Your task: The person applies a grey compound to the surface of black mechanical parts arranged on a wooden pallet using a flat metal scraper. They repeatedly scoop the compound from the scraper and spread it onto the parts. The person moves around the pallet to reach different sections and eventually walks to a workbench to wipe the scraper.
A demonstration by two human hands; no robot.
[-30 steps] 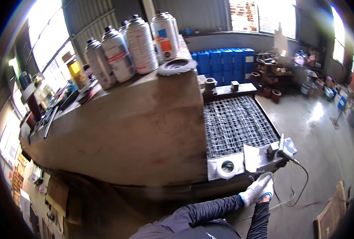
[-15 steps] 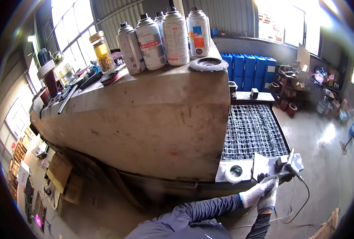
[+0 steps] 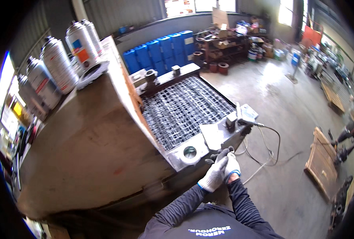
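Both my hands wear whitish knit gloves with dark grey fingers and meet just off the front edge of the grid-topped bench (image 3: 201,157). My left hand (image 3: 214,176) presses against my right hand (image 3: 232,164), fingers closed in. Whatever lies between them, if anything, is hidden. Beyond the fingers a white sheet (image 3: 212,136) lies on the ledge. A white ring like a tape roll (image 3: 190,154), green showing inside it, sits to its left. To the right are a small dark block (image 3: 230,120) and a slim corded hand tool (image 3: 249,122).
A large tan metal casing (image 3: 93,147) stands left, with several spray cans (image 3: 58,65) and an abrasive flap disc (image 3: 92,75) on top. The tool's cable (image 3: 279,143) loops to the floor. Blue drums (image 3: 161,49) line the wall; a wooden board (image 3: 322,163) lies right.
My view has swung to the right, so casing and cans shift left and more floor shows. My hands stay together near the bench edge.
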